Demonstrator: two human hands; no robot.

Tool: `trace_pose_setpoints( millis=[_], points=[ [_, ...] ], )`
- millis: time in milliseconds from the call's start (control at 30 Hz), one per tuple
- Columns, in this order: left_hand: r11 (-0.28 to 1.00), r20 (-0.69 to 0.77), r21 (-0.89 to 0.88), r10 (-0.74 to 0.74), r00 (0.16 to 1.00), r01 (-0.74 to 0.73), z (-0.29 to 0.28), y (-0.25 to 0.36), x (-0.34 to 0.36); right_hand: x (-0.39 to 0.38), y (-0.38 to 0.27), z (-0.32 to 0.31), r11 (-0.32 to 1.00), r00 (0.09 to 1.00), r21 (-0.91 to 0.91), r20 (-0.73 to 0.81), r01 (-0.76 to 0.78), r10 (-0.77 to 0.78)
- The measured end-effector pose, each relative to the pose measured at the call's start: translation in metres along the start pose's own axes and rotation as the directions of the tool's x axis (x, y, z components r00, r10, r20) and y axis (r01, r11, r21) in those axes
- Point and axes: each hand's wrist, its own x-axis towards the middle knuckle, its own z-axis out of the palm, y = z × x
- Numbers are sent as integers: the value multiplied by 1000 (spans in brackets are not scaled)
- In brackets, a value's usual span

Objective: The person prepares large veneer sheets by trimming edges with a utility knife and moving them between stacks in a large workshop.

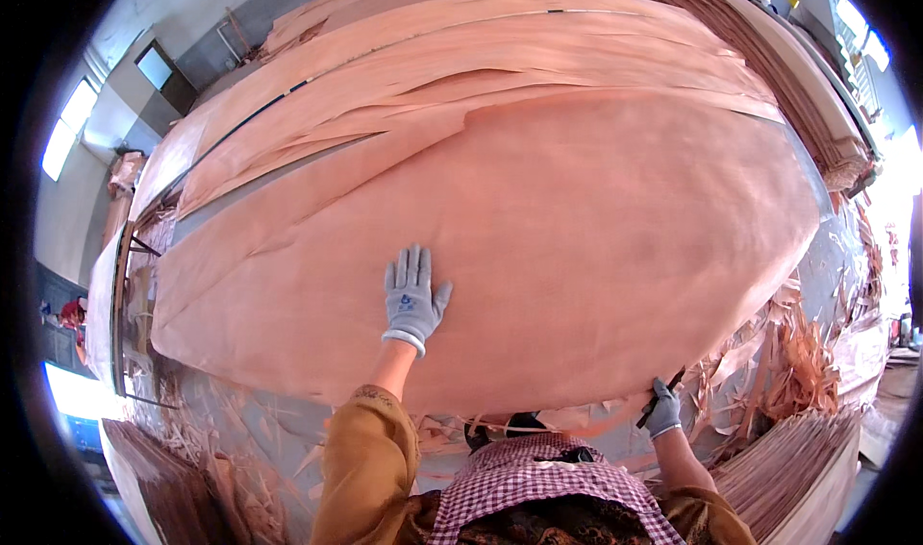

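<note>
A wide sheet of reddish wood veneer (577, 237) lies spread out before me. My left hand (413, 297), in a grey glove, rests flat on it left of the middle, fingers stretched out. At the sheet's near edge on the right, my gloved right hand (663, 413) is closed around a slim dark tool (677, 379). The tool's kind is hard to make out, as the fingers cover part of it. A narrow strip of veneer (615, 418) hangs along the near edge, close to the right hand.
More veneer sheets (385, 93) lie overlapped at the far side, with a long thin dark strip (298, 87) across them. Veneer stacks stand at far right (808, 103), near right (793, 478) and near left (163, 478). Torn scraps (803, 362) cover the floor on the right.
</note>
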Motion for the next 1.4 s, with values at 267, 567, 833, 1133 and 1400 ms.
trace_pose_setpoints(
  millis=[267,567,833,1133,1400],
  points=[
    [1000,84,9,7,996,-8,0,31,-45,6,28,-51,994,993,-31,-55,-109,107],
    [995,80,-80,58,995,-52,-8,32,-20,130,-27,-221,879,861,104,-285,465,-421],
    [981,23,-124,152,988,-148,-11,20,-6,167,-416,-213,214,329,-657,55,723,-943],
    [985,149,-157,92,985,-68,-27,-55,-2,-83,-315,336,-857,92,-131,991,499,-98],
    [954,56,117,-285,957,277,-17,-185,62,-22,-407,300,-466,11,-482,703,742,-711]
  ],
)
